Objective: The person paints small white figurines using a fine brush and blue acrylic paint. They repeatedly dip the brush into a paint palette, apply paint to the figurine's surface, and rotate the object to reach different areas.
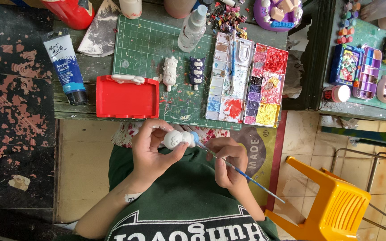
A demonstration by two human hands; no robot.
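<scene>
The left hand (150, 149) is curled around a small white unpainted plaster figurine (178, 139), thumb on one side and fingers on the other, holding it above the lap just below the edge of the desk (68, 107). The figurine is rounded and lumpy, with a face-like end turned toward the camera and a pale blue patch at its right end. The right hand (226, 163) is closed around a thin blue-handled paintbrush (242, 173), gripped like a pen; the brush tip meets the figurine at that blue patch, and the handle slants away to the lower right.

On the desk lies a green gridded cutting mat (146, 44). On it stand a red rectangular plastic tray (127, 98), a second white plaster figurine (170, 72) and a dark purple painted figurine (197, 70) just beside it. To their right sits a white paint palette with many stained wells (228, 80), touching a red-lidded box of paint pots (266, 85). A blue tube of acrylic paint (65, 67) lies left of the tray. A yellow plastic stool (331, 205) stands on the floor at the right.
</scene>
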